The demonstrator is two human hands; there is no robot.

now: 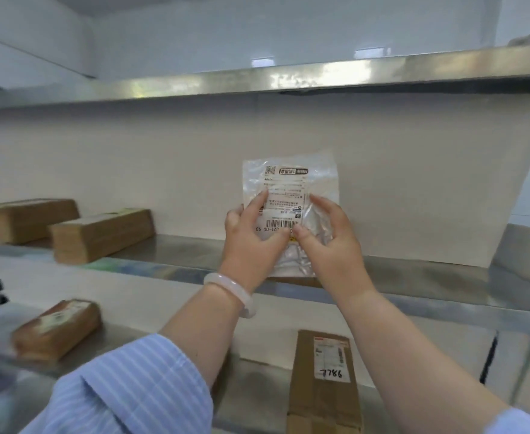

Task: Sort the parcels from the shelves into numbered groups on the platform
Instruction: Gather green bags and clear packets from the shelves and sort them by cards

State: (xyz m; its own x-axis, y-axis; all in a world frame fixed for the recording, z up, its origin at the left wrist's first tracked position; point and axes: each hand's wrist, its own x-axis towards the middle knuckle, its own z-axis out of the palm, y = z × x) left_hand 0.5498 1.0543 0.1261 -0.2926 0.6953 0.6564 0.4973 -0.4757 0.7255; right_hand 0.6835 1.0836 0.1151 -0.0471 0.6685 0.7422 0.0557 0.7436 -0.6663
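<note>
The bag is clear plastic; its label is white with black print and a barcode. The sleeve is pale blue with thin white stripes. The bracelet is milky pink-white. The boxes are brown cardboard; the box at the front edge of the lower shelf has a white sticker with black handwriting. The shelves are silver-grey.

Of three steel shelves, the top shelf shows only its front edge. The middle shelf carries two brown cardboard boxes at its left end: the far box and, just beside it, the near box. On the lower shelf lie a small labelled parcel at the left and a long carton to the right — its label hand-marked 7786.
</note>
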